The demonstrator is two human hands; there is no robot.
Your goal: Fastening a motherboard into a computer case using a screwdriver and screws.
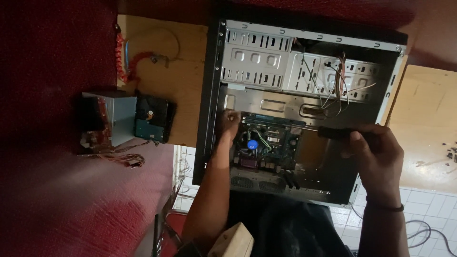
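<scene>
An open black computer case (212, 95) lies on its side on a wooden table, with a green motherboard (276, 140) inside. My left hand (227, 123) reaches into the case at the motherboard's left corner, fingers pinched together; whether it holds something small is unclear. My right hand (376, 152) grips the black handle of a screwdriver (333, 132), whose thin shaft runs left across the top edge of the motherboard toward my left hand. A bundle of loose coloured wires (335, 90) hangs from the drive bays above.
A hard drive (153, 119) and a grey power supply unit (107, 119) sit left of the case with loose cables (126, 159). A red coiled cable (126, 62) lies on the wooden table (185, 71). Small screws (450, 152) dot another wooden surface at right. Tiled floor below.
</scene>
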